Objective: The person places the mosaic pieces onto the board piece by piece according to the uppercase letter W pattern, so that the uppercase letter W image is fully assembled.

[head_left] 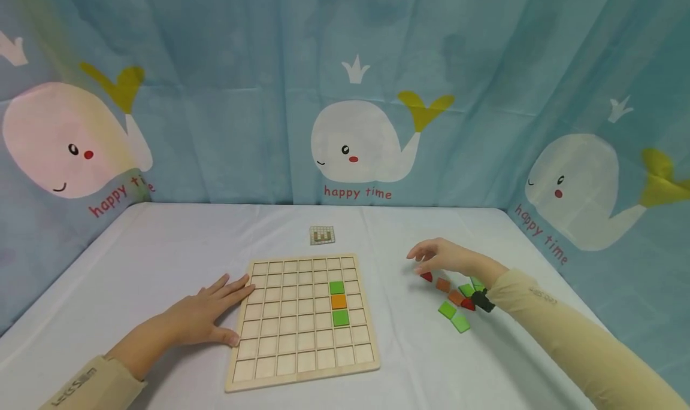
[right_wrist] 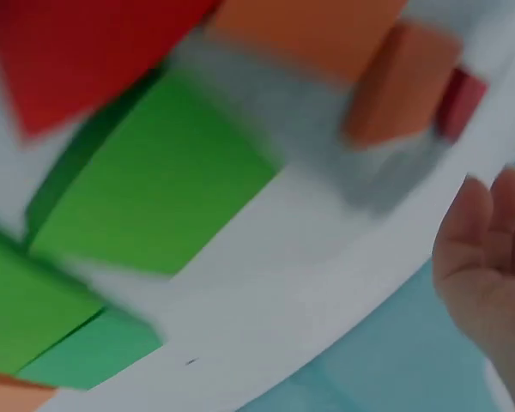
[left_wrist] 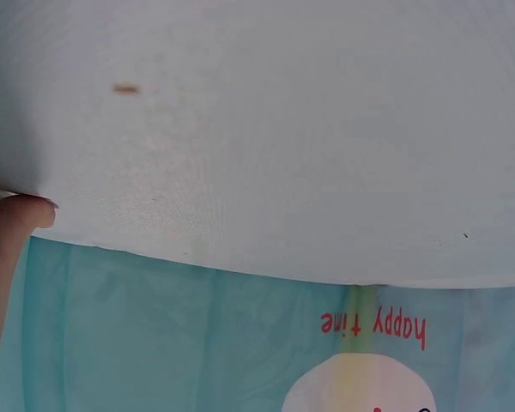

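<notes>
A wooden grid board [head_left: 288, 326] lies on the table, with an orange tile [head_left: 338, 301] between two green tiles [head_left: 341, 318] in one column near its right side. My left hand [head_left: 196, 314] is spread at the board's left edge, fingertips and thumb touching it; only a finger [left_wrist: 21, 219] shows in the left wrist view. To the right, my right hand [head_left: 447, 257] hovers over loose tiles, fingers loosely bent, nothing visible in it. Nearest beneath it is a red tile [head_left: 426, 276], then an orange tile [head_left: 443, 285]. Blurred green tiles [right_wrist: 154, 180] fill the right wrist view's left side.
A small card with a grid pattern [head_left: 322, 235] lies behind the board. More loose green tiles [head_left: 447, 310] lie below the right forearm, beside a black wrist device [head_left: 482, 301]. A blue curtain [head_left: 242, 146] printed with whales encloses the white table [head_left: 188, 236].
</notes>
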Tool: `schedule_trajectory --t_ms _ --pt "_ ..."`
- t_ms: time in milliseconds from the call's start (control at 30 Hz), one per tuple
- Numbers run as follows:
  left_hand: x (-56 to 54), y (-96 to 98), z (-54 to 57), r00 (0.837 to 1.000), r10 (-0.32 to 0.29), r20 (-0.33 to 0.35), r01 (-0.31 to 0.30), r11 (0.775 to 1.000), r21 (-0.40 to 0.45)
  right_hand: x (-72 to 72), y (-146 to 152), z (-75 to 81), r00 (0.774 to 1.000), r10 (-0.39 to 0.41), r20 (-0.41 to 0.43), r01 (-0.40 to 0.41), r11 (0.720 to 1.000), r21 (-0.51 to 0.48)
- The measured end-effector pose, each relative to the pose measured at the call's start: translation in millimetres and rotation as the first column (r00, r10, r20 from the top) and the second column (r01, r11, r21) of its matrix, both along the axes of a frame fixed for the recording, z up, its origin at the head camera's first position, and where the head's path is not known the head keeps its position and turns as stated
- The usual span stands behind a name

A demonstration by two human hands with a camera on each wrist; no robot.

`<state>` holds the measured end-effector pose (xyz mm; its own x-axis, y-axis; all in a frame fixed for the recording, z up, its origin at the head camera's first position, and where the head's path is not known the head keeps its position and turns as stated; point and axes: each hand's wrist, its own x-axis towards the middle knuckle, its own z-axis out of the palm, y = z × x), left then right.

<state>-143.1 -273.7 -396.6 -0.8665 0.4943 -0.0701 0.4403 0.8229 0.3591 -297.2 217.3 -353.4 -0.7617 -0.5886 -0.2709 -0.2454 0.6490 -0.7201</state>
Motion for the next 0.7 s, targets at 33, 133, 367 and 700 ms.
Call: schedule_trajectory --t_ms 33,133,367,700 --pt "0.2 0.1 0.6 1.000 0.000 0.001 0.000 1.000 -0.001 -3.0 2.5 -1.3 1.000 0.001 0.008 -0.001 1.000 0.009" --pt "0.6 1.0 2.4 1.000 0.006 0.011 -0.006 1.000 -0.004 -12.4 11.3 -5.3 1.000 0.004 0.025 -0.006 0.999 0.050" --pt "-1.0 3.6 3.7 0.999 0.019 0.035 -0.019 1.000 -0.005 -27.0 31.0 -11.5 0.993 0.033 0.109 -0.044 0.994 0.097" --pt "-0.9 -0.2 -0.1 1.000 0.012 0.005 -0.012 1.000 -0.012 -26.2 17.4 -12.0 0.995 0.056 0.082 -0.071 0.977 0.199"
